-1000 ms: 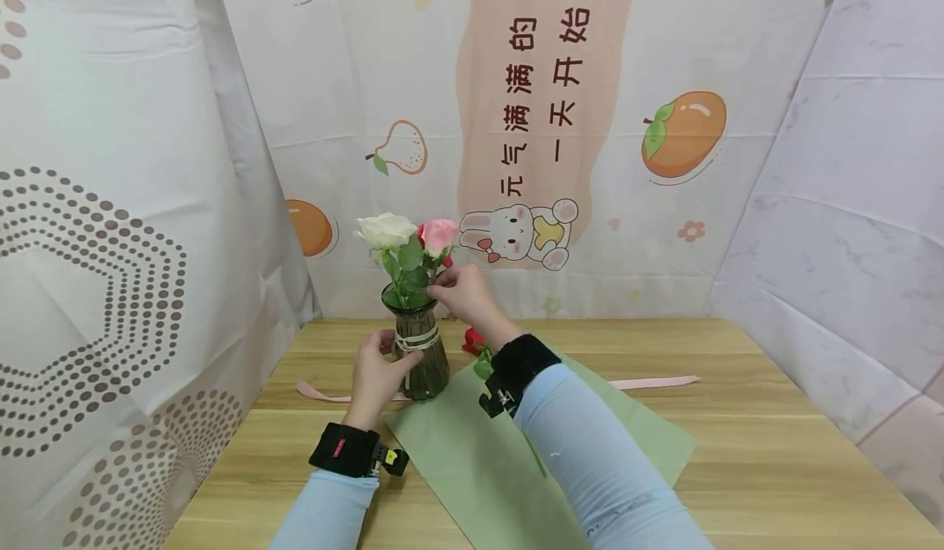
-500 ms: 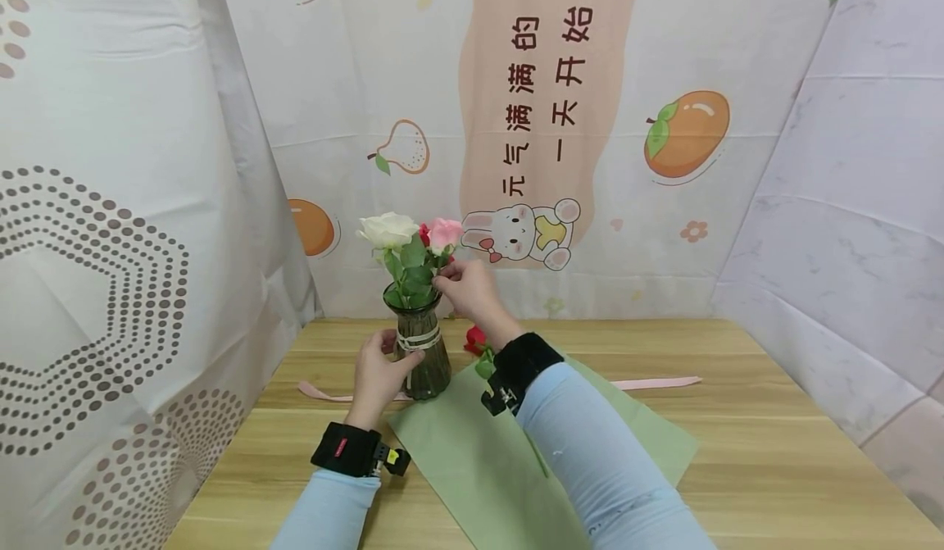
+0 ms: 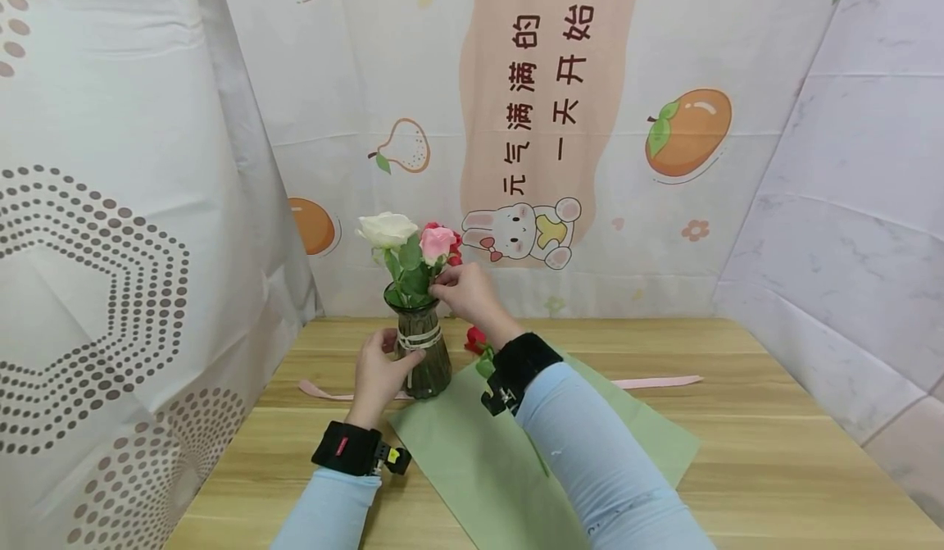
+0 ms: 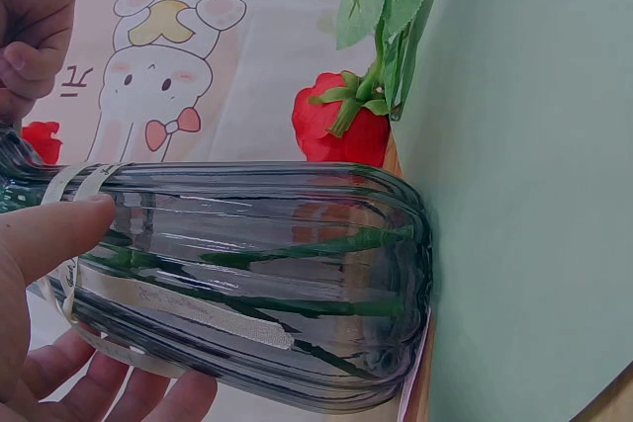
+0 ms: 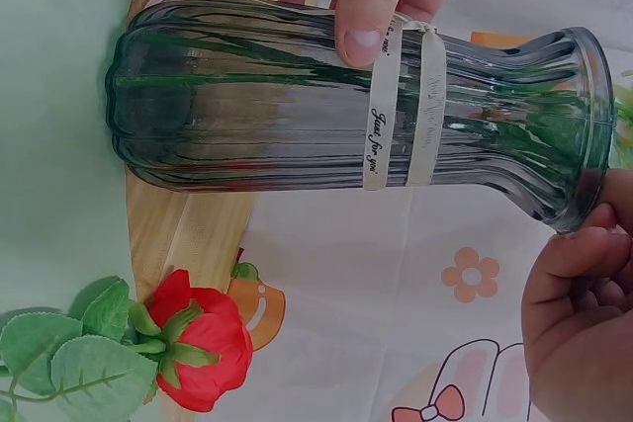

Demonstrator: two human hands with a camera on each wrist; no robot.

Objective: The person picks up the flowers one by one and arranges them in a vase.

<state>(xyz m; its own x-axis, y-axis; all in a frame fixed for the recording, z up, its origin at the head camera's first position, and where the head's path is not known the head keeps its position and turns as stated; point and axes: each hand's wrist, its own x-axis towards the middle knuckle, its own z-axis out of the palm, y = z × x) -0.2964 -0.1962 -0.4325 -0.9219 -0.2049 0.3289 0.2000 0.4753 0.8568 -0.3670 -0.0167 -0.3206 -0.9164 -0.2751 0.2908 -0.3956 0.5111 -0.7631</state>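
A ribbed dark glass vase (image 3: pixel 426 374) stands upright on the table, with a cream ribbon tied round its neck. My left hand (image 3: pixel 374 378) grips its side, thumb in front and fingers behind. Green stems show through the glass in the left wrist view. A white rose (image 3: pixel 387 229), a pink rose (image 3: pixel 437 243) and red petals (image 3: pixel 455 248) behind the pink bloom rise from the mouth. Just over the rim, my right hand (image 3: pixel 472 294) pinches the pink rose's stem between thumb and index finger; the fingertips partly hide it.
Green wrapping paper (image 3: pixel 487 460) lies beside the vase. Across it lies another red rose (image 3: pixel 475 339), partly under the right forearm. A pink ribbon (image 3: pixel 656 383) runs behind on the wooden table (image 3: pixel 782 452). A printed cloth (image 3: pixel 664 230) hangs at the back.
My right hand rises slightly, then comes back down toward the rim. The pink rose has shifted left and lower, exposing more red petals on its right. The left hand keeps its hold.
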